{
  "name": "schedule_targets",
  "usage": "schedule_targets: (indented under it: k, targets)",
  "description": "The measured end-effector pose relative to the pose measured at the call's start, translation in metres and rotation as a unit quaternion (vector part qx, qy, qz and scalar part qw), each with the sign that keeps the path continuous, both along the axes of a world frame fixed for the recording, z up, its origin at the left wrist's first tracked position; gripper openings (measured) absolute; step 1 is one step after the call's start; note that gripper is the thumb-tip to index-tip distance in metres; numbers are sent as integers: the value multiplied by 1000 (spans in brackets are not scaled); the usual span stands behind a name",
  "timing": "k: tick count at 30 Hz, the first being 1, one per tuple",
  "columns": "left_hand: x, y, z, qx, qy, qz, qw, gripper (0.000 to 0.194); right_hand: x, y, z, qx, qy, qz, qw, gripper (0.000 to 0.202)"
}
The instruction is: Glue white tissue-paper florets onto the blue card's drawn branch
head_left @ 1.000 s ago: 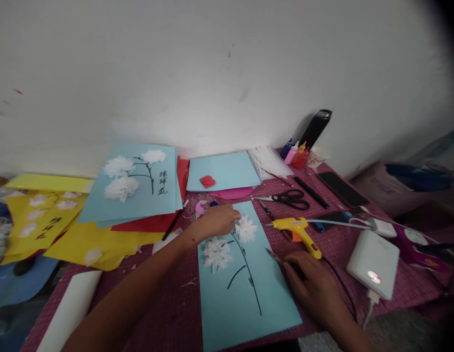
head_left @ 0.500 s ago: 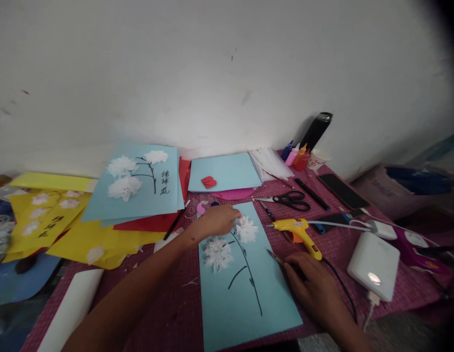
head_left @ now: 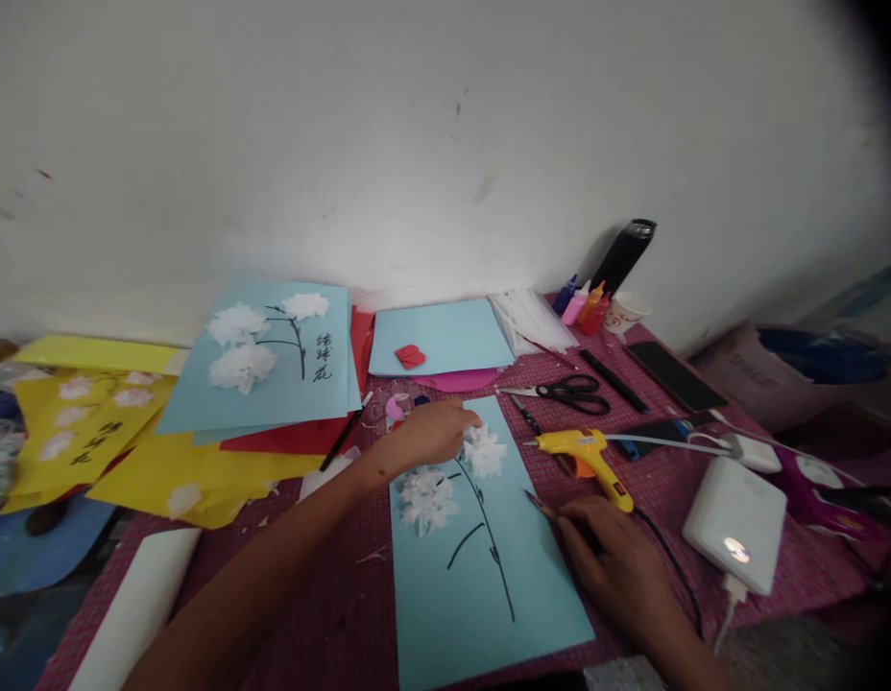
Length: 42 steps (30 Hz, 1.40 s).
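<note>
A light blue sheet [head_left: 489, 614] lies before me, bearing a drawn black branch and two white paper flowers. My left hand [head_left: 435, 432] reaches across to the upper flower [head_left: 484, 451]; its bent fingers are closed at that flower's upper left edge, and the fingertips are partly hidden. Lower left on the sheet is the other flower [head_left: 427, 499]. Beside the sheet's right edge, my right hand [head_left: 618, 561] is closed around slim pointed tweezers [head_left: 539, 503], whose tip points left over the paper. A yellow hot glue gun [head_left: 586, 461] lies just beyond that hand.
Black scissors [head_left: 571, 392], a marker [head_left: 613, 380], a phone [head_left: 672, 374] and paint bottles [head_left: 575, 302] lie toward the back right. A white power bank [head_left: 737, 523] with cables is at the right. A finished blue flower picture [head_left: 287, 403] tops stacked papers at the left.
The view has shifted very slightly. My left hand stays at the upper flower, and my right hand with the tweezers has hardly moved.
</note>
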<state>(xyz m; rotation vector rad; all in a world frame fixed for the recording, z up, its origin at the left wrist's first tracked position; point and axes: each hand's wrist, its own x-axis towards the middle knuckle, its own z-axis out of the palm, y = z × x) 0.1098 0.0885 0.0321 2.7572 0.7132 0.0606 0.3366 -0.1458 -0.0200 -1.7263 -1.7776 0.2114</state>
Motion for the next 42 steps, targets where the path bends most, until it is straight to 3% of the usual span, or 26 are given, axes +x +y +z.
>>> schedule_targets:
  k: [9, 20, 33, 37, 42]
  targets:
    - [2, 0, -3, 3, 37, 7, 999, 39, 1, 0, -4, -1, 4, 3, 1000, 7]
    - [8, -2, 5, -4, 48, 14, 999, 30, 1, 0, 0, -5, 2, -7, 1000, 10]
    - [5, -1, 5, -13, 29, 12, 999, 42, -1, -1, -2, -9, 4, -7, 1000, 11]
    - [-1, 0, 8, 0, -4, 35, 999, 42, 11, -2, 2, 2, -4, -31, 1000, 12]
    - [-12, 4, 5, 4, -40, 55, 998, 40, 44, 15, 17, 10, -111, -91, 990, 19]
